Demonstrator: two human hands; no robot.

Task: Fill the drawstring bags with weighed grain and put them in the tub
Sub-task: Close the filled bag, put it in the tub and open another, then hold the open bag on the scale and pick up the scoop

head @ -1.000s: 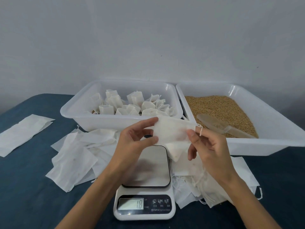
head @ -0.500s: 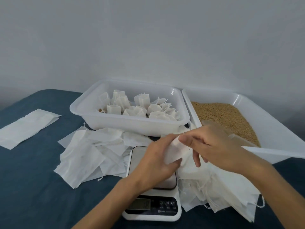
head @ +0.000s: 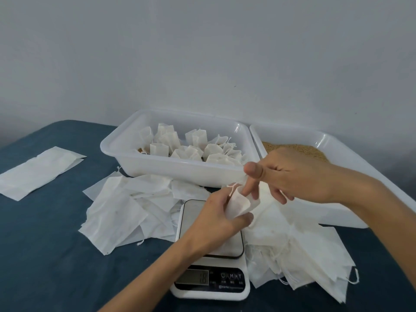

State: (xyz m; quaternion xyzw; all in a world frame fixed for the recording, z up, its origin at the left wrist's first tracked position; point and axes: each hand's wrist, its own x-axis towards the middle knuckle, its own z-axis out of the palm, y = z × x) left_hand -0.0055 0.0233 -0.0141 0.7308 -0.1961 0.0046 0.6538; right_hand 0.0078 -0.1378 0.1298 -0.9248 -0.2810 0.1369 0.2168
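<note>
Head view: just above the scale (head: pixel 210 230), left hand (head: pixel 219 216) is gripping an empty bag (head: pixel 239 202) while right hand (head: pixel 286 174) is poking fingers (head: pixel 248 190) inside, opening it; scooping grain (head: pixel 292 150) likely comes next.

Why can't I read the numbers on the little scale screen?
In the head view the scale display is smeared by blur, so its digits run together; the right hand looks a little soft too, while the tub of filled bags stays sharper.

bag piles (head: pixel 126 212) flanking scale (head: pixel 211 262)
</note>
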